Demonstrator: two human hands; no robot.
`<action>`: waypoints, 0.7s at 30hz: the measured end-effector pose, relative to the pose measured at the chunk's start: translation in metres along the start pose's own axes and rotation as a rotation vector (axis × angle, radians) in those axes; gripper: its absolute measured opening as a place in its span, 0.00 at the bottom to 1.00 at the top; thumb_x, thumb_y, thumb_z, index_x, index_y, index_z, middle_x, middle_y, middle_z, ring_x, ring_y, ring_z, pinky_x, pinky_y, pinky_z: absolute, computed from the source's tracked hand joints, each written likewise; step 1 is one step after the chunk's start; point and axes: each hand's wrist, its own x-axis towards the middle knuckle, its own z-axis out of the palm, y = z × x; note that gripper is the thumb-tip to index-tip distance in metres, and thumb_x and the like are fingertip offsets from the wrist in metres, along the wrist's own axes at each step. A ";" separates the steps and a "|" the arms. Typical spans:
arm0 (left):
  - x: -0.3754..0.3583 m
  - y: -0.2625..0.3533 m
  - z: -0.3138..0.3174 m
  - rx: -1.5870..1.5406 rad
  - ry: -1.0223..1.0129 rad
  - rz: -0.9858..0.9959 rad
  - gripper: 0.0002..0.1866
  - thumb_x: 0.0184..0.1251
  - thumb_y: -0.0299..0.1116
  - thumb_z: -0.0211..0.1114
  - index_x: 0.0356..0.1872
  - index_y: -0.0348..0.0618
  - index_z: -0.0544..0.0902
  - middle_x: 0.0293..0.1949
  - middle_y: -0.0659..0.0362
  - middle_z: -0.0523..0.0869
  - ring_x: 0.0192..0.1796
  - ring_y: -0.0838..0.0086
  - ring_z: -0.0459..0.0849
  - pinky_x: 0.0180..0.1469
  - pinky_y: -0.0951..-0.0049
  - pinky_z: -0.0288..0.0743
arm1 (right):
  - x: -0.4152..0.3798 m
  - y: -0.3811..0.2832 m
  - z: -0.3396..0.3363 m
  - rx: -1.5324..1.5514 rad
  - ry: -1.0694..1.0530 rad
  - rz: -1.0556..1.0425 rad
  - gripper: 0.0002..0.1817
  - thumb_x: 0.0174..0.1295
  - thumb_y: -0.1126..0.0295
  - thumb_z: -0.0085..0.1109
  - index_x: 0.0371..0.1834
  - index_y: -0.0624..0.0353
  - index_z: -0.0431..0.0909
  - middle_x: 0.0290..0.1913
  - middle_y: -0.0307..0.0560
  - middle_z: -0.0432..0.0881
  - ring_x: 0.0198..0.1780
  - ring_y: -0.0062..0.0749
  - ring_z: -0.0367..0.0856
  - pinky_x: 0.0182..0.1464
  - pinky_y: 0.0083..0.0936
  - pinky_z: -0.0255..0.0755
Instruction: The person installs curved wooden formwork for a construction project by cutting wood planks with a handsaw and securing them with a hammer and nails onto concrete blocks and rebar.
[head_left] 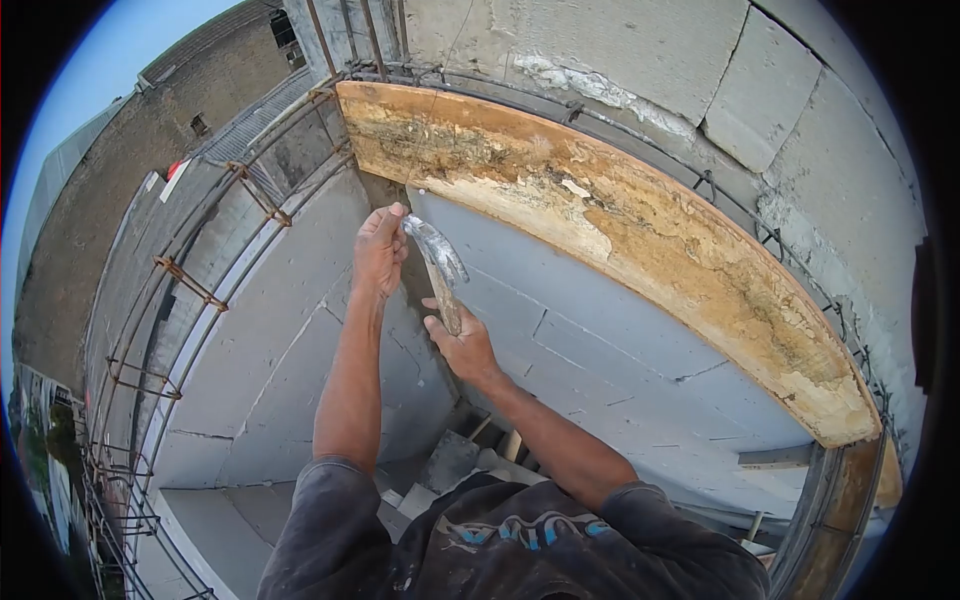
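Observation:
In my right hand [463, 345] is the wooden handle of a hammer [435, 250], its metal head pointing up and left. My left hand [380, 248] is raised beside the hammer head, thumb and fingertips pinched together near its end; whatever they hold is too small to make out. Above and to the right of both hands, a long stained wooden board [600, 215] lies against the top of the block wall. Its left end is close above my left hand.
Rusty rebar cages [190, 282] run along the wall top at the left, and upright bars [372, 40] rise at the top. Pale block walls [600, 350] drop away below my hands. Loose blocks [452, 460] lie far below. A wooden post [840, 510] stands lower right.

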 end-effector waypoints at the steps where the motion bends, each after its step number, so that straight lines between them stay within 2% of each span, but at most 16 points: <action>1: 0.009 -0.006 -0.004 0.010 0.014 0.025 0.09 0.72 0.39 0.68 0.38 0.47 0.80 0.23 0.72 0.72 0.21 0.90 0.65 0.21 0.87 0.58 | -0.007 0.005 -0.002 -0.022 -0.011 0.032 0.18 0.69 0.66 0.61 0.60 0.56 0.79 0.28 0.32 0.76 0.28 0.15 0.72 0.33 0.19 0.71; 5: 0.016 -0.013 0.010 -0.004 0.093 -0.011 0.11 0.70 0.41 0.70 0.35 0.50 0.78 0.22 0.73 0.71 0.20 0.89 0.64 0.20 0.85 0.57 | -0.038 0.034 -0.014 -0.130 -0.022 0.052 0.19 0.69 0.65 0.62 0.61 0.56 0.79 0.35 0.38 0.82 0.35 0.20 0.78 0.40 0.22 0.75; 8: 0.030 -0.035 0.014 -0.124 0.101 0.000 0.11 0.70 0.41 0.70 0.34 0.51 0.77 0.22 0.73 0.71 0.20 0.89 0.64 0.19 0.84 0.56 | -0.054 0.057 -0.042 -0.338 -0.050 0.020 0.20 0.68 0.65 0.63 0.62 0.57 0.78 0.41 0.41 0.84 0.39 0.24 0.81 0.46 0.25 0.77; 14: 0.036 -0.062 0.019 -0.331 0.098 -0.048 0.10 0.70 0.38 0.70 0.39 0.50 0.77 0.23 0.72 0.70 0.19 0.88 0.64 0.18 0.84 0.57 | -0.074 0.057 -0.083 -0.323 -0.011 0.204 0.20 0.69 0.68 0.61 0.63 0.58 0.77 0.38 0.39 0.80 0.36 0.20 0.79 0.39 0.23 0.77; 17: 0.033 -0.063 0.031 -0.315 0.153 0.008 0.09 0.71 0.38 0.69 0.40 0.50 0.76 0.24 0.72 0.72 0.19 0.89 0.64 0.18 0.84 0.57 | -0.080 0.060 -0.090 -0.202 0.053 0.158 0.20 0.69 0.70 0.60 0.64 0.60 0.76 0.39 0.38 0.78 0.35 0.19 0.78 0.36 0.21 0.76; 20: 0.025 -0.063 0.046 -0.237 0.272 0.057 0.09 0.71 0.36 0.69 0.41 0.48 0.76 0.24 0.72 0.71 0.20 0.90 0.64 0.18 0.84 0.55 | -0.086 0.060 -0.097 -0.138 0.096 0.134 0.20 0.69 0.71 0.60 0.64 0.63 0.75 0.42 0.38 0.78 0.36 0.20 0.78 0.36 0.21 0.77; 21: 0.022 -0.063 0.047 -0.195 0.287 0.076 0.08 0.71 0.35 0.68 0.41 0.47 0.77 0.24 0.71 0.72 0.21 0.89 0.65 0.20 0.84 0.58 | -0.088 0.058 -0.100 -0.124 0.118 0.162 0.19 0.68 0.71 0.61 0.62 0.63 0.76 0.43 0.40 0.79 0.39 0.22 0.79 0.41 0.23 0.76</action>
